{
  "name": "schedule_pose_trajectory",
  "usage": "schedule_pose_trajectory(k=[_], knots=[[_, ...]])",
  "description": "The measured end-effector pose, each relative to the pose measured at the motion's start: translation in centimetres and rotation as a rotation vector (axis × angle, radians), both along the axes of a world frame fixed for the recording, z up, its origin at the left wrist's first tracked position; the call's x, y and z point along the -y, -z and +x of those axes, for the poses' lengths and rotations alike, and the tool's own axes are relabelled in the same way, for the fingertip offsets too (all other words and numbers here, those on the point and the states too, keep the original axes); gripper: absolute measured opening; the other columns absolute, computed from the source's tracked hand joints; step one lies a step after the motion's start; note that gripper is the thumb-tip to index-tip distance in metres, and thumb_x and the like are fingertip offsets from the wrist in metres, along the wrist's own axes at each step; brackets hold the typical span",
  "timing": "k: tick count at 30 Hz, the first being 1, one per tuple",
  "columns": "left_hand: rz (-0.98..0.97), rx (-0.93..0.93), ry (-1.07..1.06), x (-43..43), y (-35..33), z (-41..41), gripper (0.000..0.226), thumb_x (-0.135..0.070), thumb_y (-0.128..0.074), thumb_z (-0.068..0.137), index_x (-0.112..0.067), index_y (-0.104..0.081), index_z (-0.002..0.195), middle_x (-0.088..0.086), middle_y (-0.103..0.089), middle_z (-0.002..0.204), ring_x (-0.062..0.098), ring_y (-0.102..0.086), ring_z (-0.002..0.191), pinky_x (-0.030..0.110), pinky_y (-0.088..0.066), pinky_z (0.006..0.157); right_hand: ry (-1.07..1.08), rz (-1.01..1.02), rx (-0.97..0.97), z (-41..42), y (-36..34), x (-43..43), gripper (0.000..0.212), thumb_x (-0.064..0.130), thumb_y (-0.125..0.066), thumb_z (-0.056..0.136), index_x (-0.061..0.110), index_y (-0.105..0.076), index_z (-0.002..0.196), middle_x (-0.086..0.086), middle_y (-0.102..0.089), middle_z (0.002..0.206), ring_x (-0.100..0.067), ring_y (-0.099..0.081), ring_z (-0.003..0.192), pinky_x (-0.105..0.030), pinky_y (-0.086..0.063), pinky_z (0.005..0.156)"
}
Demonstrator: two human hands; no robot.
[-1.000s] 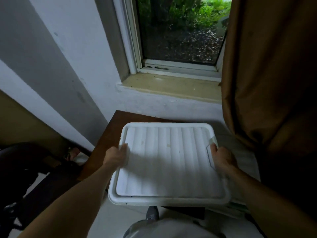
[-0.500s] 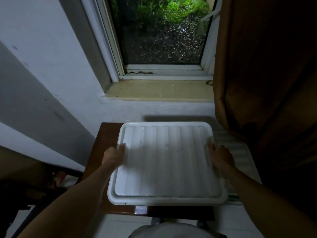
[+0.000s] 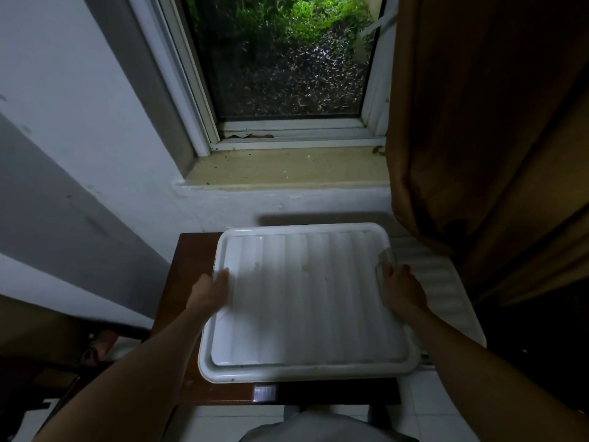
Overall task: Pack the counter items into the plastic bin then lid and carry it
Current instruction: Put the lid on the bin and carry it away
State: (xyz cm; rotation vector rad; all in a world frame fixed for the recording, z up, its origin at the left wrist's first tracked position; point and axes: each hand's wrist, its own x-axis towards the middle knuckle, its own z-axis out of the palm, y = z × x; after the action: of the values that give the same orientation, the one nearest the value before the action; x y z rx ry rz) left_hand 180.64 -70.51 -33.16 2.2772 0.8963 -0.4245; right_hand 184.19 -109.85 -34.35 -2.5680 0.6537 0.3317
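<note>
Bin (image 3: 306,298), lidded, now lies inside the table's (image 3: 191,250) near edge; a second ago it overhung it. Right hand (image 3: 403,290) grips the right latch (image 3: 386,260). Left hand (image 3: 208,293) is at the left latch (image 3: 223,275), finger curl unclear. Carry looks nearly done.

The lidded plastic bin (image 3: 306,298), its white top ribbed, is over a dark wooden desk (image 3: 191,250) under the window (image 3: 287,74); I can't tell whether it rests there. The left hand (image 3: 210,291) grips its left edge. The right hand (image 3: 403,288) grips the right edge at a clear latch (image 3: 386,260). A brown curtain (image 3: 478,122) hangs to the right, and another white ribbed lid (image 3: 446,291) lies just beside the bin.
</note>
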Motion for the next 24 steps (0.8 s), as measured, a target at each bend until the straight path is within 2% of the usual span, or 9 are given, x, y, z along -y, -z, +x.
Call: schedule_pose_trajectory(k=[3, 6, 10, 15, 18, 21, 24], knots=[[0.032, -0.017, 0.026, -0.1, 0.5, 0.2, 0.067, -0.056, -0.035, 0.098, -0.001, -0.044, 0.136, 0.022, -0.053, 0.126, 0.038, -0.055, 0.113, 0.047, -0.048, 0.096, -0.017, 0.011, 0.022, -0.3, 0.0, -0.1, 0.056, 0.049, -0.023, 0.103, 0.000, -0.042, 0.122, -0.028, -0.060, 0.119, -0.040, -0.060, 0.105, -0.040, -0.044, 0.078], [0.084, 0.007, 0.058, 0.3, 0.8, -0.3, 0.051, -0.041, -0.030, 0.103, -0.003, -0.041, 0.135, 0.023, -0.051, 0.118, 0.039, -0.056, 0.107, 0.043, -0.048, 0.090, -0.031, 0.028, 0.038, -0.5, 0.1, -0.1, 0.052, 0.047, -0.023, 0.103, 0.001, -0.040, 0.123, -0.028, -0.062, 0.114, -0.039, -0.062, 0.099, -0.038, -0.039, 0.070], [0.086, 0.078, 0.017, 0.9, 1.4, -0.9, 0.056, -0.051, -0.027, 0.101, 0.000, -0.045, 0.116, 0.024, -0.057, 0.112, 0.042, -0.060, 0.101, 0.044, -0.046, 0.082, -0.040, 0.062, 0.082, -0.7, 0.5, 0.1, 0.048, 0.047, -0.024, 0.103, 0.005, -0.040, 0.117, -0.026, -0.065, 0.106, -0.039, -0.063, 0.092, -0.036, -0.041, 0.067], [0.167, 0.075, 0.110, 1.0, 1.6, -0.7, 0.050, -0.044, -0.029, 0.103, 0.000, -0.046, 0.118, 0.024, -0.058, 0.114, 0.040, -0.060, 0.099, 0.043, -0.050, 0.086, -0.035, 0.048, 0.096, -0.5, 0.7, 0.0, 0.048, 0.044, -0.024, 0.103, 0.003, -0.043, 0.119, -0.025, -0.065, 0.106, -0.037, -0.063, 0.091, -0.036, -0.043, 0.068], [0.154, 0.128, 0.061, 1.0, 1.7, -0.8, 0.057, -0.053, -0.026, 0.100, -0.001, -0.047, 0.111, 0.025, -0.060, 0.109, 0.040, -0.062, 0.095, 0.047, -0.052, 0.086, -0.042, 0.029, 0.102, -0.5, 0.7, 0.0, 0.049, 0.042, -0.024, 0.104, 0.001, -0.043, 0.123, -0.025, -0.065, 0.108, -0.038, -0.064, 0.093, -0.035, -0.041, 0.067], [0.158, 0.122, 0.071, 0.8, 1.7, -0.3, 0.059, -0.053, -0.026, 0.101, -0.001, -0.047, 0.115, 0.023, -0.060, 0.112, 0.041, -0.061, 0.098, 0.044, -0.050, 0.085, -0.053, 0.020, 0.106, -0.2, 0.5, -0.1, 0.047, 0.040, -0.025, 0.105, 0.000, -0.043, 0.122, -0.027, -0.064, 0.110, -0.040, -0.063, 0.096, -0.036, -0.040, 0.069], [0.185, 0.143, 0.136, 1.1, 1.3, 0.1, 0.056, -0.045, -0.025, 0.103, 0.003, -0.045, 0.124, 0.027, -0.056, 0.117, 0.044, -0.058, 0.103, 0.046, -0.046, 0.089, -0.047, 0.013, 0.109, 0.4, 0.5, -0.2, 0.047, 0.042, -0.025, 0.104, 0.001, -0.044, 0.118, -0.027, -0.064, 0.108, -0.040, -0.063, 0.095, -0.040, -0.047, 0.074]])
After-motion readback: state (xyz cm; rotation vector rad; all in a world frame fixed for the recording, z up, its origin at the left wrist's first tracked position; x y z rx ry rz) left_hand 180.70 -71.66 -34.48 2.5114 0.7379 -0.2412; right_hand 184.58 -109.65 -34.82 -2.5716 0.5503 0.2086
